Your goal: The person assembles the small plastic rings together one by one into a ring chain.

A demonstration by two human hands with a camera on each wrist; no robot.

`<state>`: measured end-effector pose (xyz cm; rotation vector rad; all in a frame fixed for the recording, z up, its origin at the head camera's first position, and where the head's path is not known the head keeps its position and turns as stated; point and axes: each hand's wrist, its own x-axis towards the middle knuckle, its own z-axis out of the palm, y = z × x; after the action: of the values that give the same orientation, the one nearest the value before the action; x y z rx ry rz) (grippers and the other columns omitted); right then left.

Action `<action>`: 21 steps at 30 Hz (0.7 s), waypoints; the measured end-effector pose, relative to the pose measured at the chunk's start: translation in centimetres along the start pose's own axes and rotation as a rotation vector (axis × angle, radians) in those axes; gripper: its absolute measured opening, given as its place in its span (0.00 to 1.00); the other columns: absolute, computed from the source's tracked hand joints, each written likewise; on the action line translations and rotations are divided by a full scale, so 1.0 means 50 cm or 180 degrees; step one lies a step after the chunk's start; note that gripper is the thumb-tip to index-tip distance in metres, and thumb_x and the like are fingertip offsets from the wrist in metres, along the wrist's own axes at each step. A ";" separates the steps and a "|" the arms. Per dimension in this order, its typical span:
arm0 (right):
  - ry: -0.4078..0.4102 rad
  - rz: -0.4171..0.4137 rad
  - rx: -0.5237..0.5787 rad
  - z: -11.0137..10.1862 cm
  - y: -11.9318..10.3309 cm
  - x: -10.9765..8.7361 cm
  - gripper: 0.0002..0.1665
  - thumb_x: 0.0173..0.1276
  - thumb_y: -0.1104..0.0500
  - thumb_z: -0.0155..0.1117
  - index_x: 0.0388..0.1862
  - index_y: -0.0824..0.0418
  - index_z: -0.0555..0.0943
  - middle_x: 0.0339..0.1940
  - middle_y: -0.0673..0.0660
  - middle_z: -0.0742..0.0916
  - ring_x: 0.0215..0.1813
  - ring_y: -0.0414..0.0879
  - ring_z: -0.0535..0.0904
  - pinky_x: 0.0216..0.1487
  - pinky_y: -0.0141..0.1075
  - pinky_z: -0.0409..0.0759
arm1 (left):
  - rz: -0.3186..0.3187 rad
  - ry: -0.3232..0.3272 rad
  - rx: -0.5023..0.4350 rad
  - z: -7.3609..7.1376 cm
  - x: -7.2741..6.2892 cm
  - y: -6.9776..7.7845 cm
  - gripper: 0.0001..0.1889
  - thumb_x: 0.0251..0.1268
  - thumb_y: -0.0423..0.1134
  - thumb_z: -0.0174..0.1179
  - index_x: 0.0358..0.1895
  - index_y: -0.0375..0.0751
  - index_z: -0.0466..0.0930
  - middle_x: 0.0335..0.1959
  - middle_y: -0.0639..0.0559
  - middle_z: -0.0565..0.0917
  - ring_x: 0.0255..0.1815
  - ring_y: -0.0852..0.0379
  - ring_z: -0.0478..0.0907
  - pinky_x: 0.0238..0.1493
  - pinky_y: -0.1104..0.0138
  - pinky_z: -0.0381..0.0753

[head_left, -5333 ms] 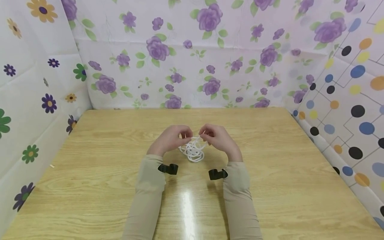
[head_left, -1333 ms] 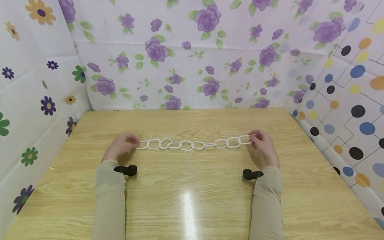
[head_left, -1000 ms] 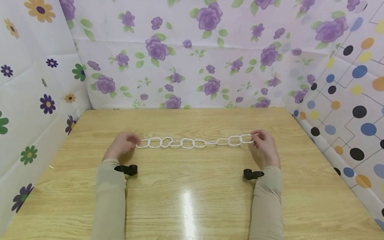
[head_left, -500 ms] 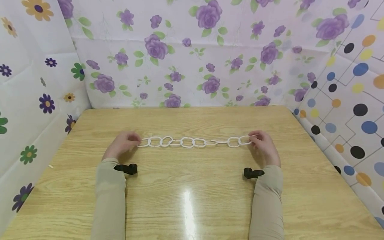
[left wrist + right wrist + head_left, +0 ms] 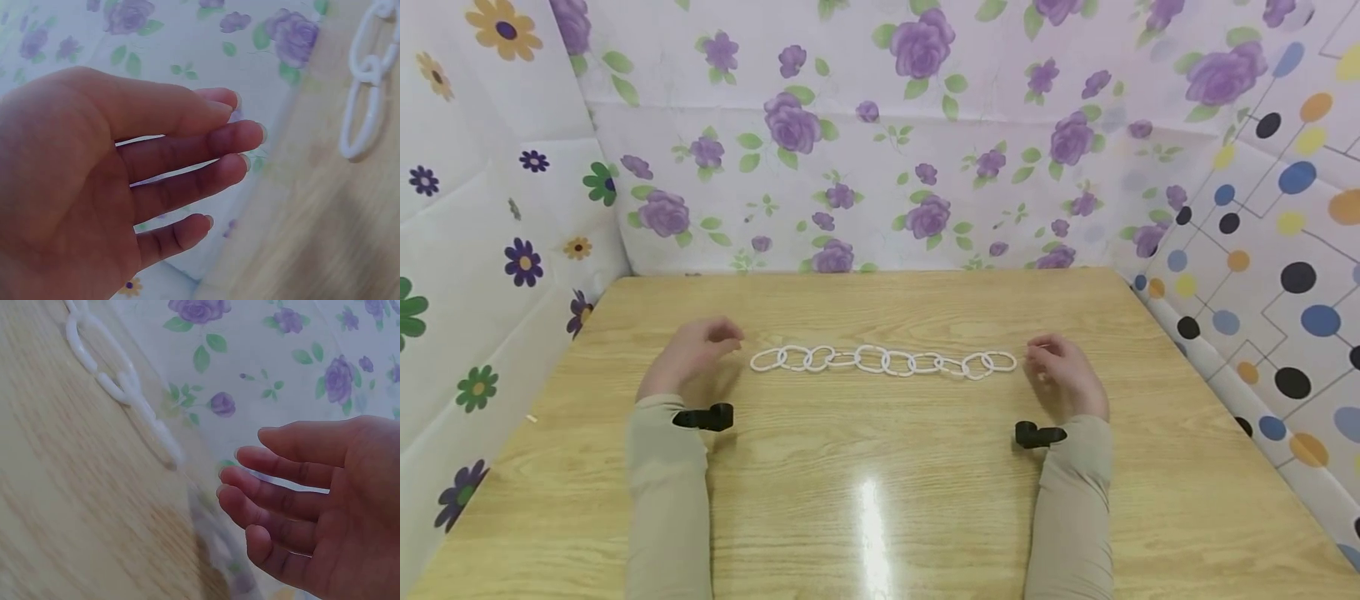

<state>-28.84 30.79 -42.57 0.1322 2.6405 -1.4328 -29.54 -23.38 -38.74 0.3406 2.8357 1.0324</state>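
Note:
A white plastic chain point(image 5: 871, 360) of several oval links lies stretched from left to right across the middle of the wooden table. Off its left end hovers my left hand point(image 5: 694, 354), holding nothing; in the left wrist view its fingers are loosely extended, apart from the end link point(image 5: 361, 119). My right hand point(image 5: 1063, 372) is just beyond the right end of the chain, also with nothing in it. In the right wrist view its relaxed fingers stand spread a little, clear of the nearest link point(image 5: 153, 425).
The wooden table point(image 5: 865, 467) has cloth walls behind it and at both sides, printed with flowers and dots. A small white scrap point(image 5: 532, 418) lies at the table's left edge. Black wrist cameras point(image 5: 706, 417) sit on both beige sleeves.
First the chain was bunched between both hands, then it was drawn out straight. Since half a second ago both hands have let go of its ends and moved slightly outward; the chain lies down.

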 end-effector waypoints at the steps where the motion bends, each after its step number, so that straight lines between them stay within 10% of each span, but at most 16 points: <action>1: 0.0004 -0.0006 -0.0021 0.000 -0.003 0.001 0.26 0.77 0.52 0.47 0.64 0.69 0.67 0.55 0.69 0.79 0.50 0.50 0.78 0.48 0.35 0.75 | 0.0005 0.0013 0.0030 -0.006 -0.001 0.004 0.14 0.73 0.38 0.51 0.54 0.33 0.76 0.55 0.33 0.79 0.58 0.37 0.74 0.59 0.45 0.72; 21: -0.0012 -0.0604 -0.0817 0.085 -0.096 0.036 0.31 0.76 0.57 0.49 0.73 0.67 0.60 0.73 0.72 0.64 0.74 0.68 0.58 0.71 0.61 0.58 | 0.0090 0.0175 0.0248 0.057 0.057 0.092 0.18 0.74 0.40 0.49 0.58 0.31 0.72 0.55 0.32 0.78 0.58 0.36 0.73 0.61 0.45 0.70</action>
<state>-30.97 24.62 -41.17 -0.1507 2.8688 -1.1227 -31.00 -17.51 -37.99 0.3660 2.9344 0.9523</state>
